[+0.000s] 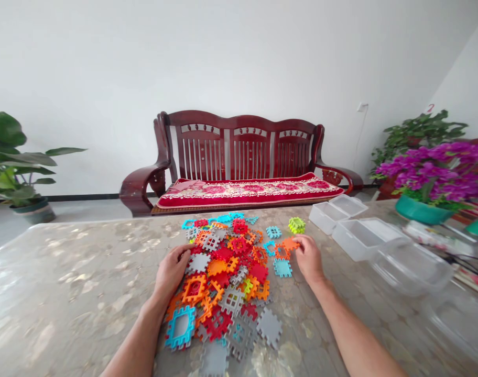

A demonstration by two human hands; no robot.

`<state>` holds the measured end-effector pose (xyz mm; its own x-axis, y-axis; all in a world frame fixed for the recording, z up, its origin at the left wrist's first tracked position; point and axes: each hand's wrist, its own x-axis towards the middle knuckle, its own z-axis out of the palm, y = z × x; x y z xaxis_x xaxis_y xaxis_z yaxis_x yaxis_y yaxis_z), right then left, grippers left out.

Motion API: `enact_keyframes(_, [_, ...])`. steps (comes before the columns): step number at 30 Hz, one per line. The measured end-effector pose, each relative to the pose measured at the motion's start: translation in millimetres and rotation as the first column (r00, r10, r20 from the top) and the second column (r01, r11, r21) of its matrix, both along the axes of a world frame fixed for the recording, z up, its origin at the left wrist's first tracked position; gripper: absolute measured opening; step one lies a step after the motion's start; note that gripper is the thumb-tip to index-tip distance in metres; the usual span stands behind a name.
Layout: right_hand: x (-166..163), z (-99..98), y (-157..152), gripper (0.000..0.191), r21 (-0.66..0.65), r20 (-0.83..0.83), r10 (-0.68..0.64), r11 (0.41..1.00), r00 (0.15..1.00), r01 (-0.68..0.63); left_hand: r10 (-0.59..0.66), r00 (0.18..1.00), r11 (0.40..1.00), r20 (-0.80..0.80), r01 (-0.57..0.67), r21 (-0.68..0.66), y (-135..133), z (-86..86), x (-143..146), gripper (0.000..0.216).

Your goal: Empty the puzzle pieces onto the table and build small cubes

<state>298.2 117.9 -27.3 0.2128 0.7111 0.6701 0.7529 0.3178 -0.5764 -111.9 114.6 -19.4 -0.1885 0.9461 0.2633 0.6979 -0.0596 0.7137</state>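
Note:
A spread pile of interlocking plastic tiles (223,253) in red, orange, grey and blue lies in front of me. My left hand (173,269) rests at the pile's left edge, thumb and index slightly apart, beside a grey tile (198,263); its other fingers are partly hidden. To the right of the pile, my right hand (310,260) pinches an orange tile (290,244) at its right side. Close to that tile lie an orange frame tile (282,252), a light blue tile (282,268) and a blue frame tile (269,247).
A small stack of yellow-green tiles (297,225) stands behind my right hand. Clear plastic boxes (362,238) line the right side of the patterned table (85,293). Purple flowers in a teal pot (423,209) stand beyond them. A wooden bench (249,123) faces the table.

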Motion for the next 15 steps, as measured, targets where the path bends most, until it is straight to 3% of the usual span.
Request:
enact_keyframes(7, [9,-4.9,-3,0.033,-0.068,0.121,0.03,0.997,0.992,-0.021,-0.015,1.0,1.0,0.011,0.015,0.015,-1,0.2,1,0.039])
enact_keyframes(11, [-1,-6.1,-5,0.031,-0.103,0.097,0.127,0.988,0.987,-0.117,-0.008,1.0,1.0,0.012,0.008,0.01,-1,1.4,1,0.039])
enact_keyframes(15, [-8,-4.8,-5,0.03,-0.05,0.037,0.109,0.993,0.993,-0.107,-0.007,1.0,1.0,0.022,0.007,0.004,-2,2.9,2,0.039])
